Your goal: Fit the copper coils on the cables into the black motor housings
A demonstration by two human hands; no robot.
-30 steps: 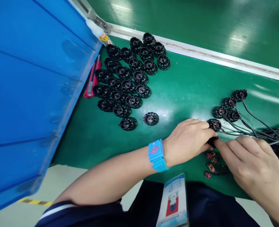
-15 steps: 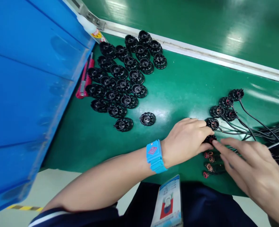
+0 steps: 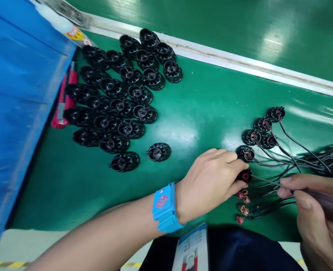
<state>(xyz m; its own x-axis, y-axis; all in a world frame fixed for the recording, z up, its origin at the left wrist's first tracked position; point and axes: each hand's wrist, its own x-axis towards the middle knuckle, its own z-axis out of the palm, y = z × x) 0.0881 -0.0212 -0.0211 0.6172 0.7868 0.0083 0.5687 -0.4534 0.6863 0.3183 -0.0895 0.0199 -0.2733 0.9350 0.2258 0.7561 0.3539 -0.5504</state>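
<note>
My left hand (image 3: 211, 178), with a blue wrist strap (image 3: 164, 208) on its wrist, pinches a small black round motor part with a red copper core (image 3: 245, 175) against the green mat. My right hand (image 3: 315, 210) is closed round a thin tool (image 3: 270, 182) whose fine tip points at that part. Just above lies another wired black part (image 3: 245, 154), and further up a cluster of wired parts (image 3: 263, 128). Below the held part lie three bare red copper coils (image 3: 243, 205) with black wires.
A big group of black round housings (image 3: 121, 94) covers the mat's left, with one lone housing (image 3: 158, 152) nearer me. A blue bin (image 3: 16, 113) stands at the left beside a pink-handled tool (image 3: 60, 109). A bundle of black wires (image 3: 324, 158) lies right. A white rail (image 3: 239, 64) edges the mat.
My right hand drew back to the right from the part and now grips a thin tool aimed at it. My left hand stays on the part. The view swung right.
</note>
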